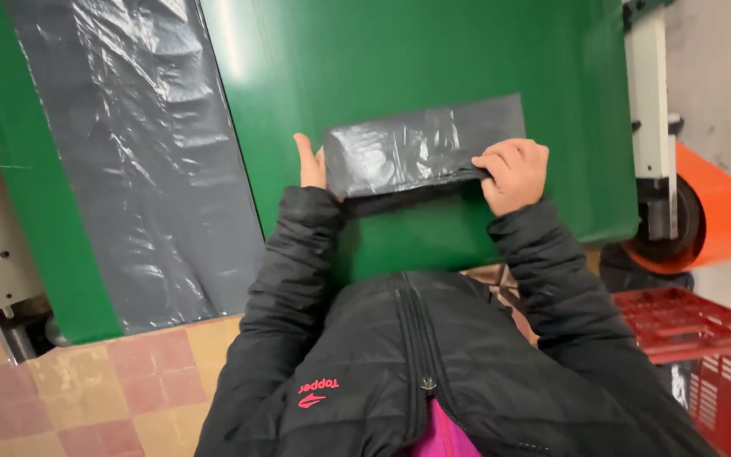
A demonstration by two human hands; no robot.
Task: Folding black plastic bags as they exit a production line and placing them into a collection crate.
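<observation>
While both hands meet it — folded grey plastic bag [420, 151], right hand [513, 173] pinching, left hand [310, 165] perhaps pressed flat.

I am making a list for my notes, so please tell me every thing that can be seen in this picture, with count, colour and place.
folded plastic bag: 1, dark grey, on the green table, held at both ends
green table: 1, green, fills the upper middle
plastic sheet: 1, dark grey, long strip lying on the left of the table
orange roll: 1, orange, at the right edge on a white machine frame
red crate: 1, red, lower right
tiled floor: red and yellowish tiles, lower left
black jacket: 1, black, bottom centre
left hand: 1, at the bag's left end, touching it
right hand: 1, gripping the bag's right end
</observation>
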